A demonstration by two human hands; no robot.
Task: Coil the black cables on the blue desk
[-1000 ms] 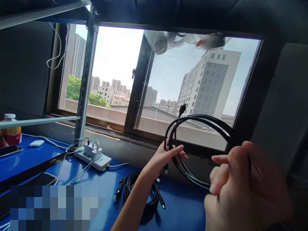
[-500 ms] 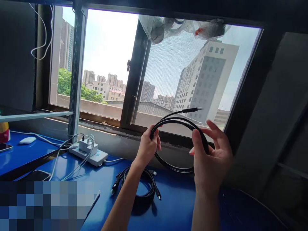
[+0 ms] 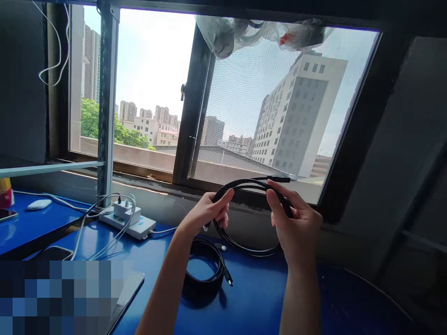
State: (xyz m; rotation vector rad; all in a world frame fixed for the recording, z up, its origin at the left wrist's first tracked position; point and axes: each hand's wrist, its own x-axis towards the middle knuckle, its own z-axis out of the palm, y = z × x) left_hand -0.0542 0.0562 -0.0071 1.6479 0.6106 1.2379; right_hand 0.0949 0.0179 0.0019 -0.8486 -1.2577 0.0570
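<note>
A coiled black cable (image 3: 249, 253) hangs upright between my two hands, above the blue table. My left hand (image 3: 209, 211) is closed round the left side of the loop, its thumb on top; a plug end shows just beneath it. On the right side, my right hand (image 3: 296, 218) grips the coil, with the fingertips near a black connector (image 3: 279, 179) that sticks out at the top. Below, a second black cable coil (image 3: 223, 270) lies on the table, partly hidden by my left forearm, with connector ends at its right.
A white power strip (image 3: 139, 228) with plugs and wires sits on the blue table (image 3: 251, 298) at left. Near it are a phone (image 3: 57, 253), a white mouse (image 3: 39, 204) and a metal post (image 3: 105, 107). Plastic bags (image 3: 226, 39) hang before the window.
My right hand has moved left and its raised fingers have come down onto the coil by the connector. My left hand has shifted slightly left and down, its thumb now across the cable.
</note>
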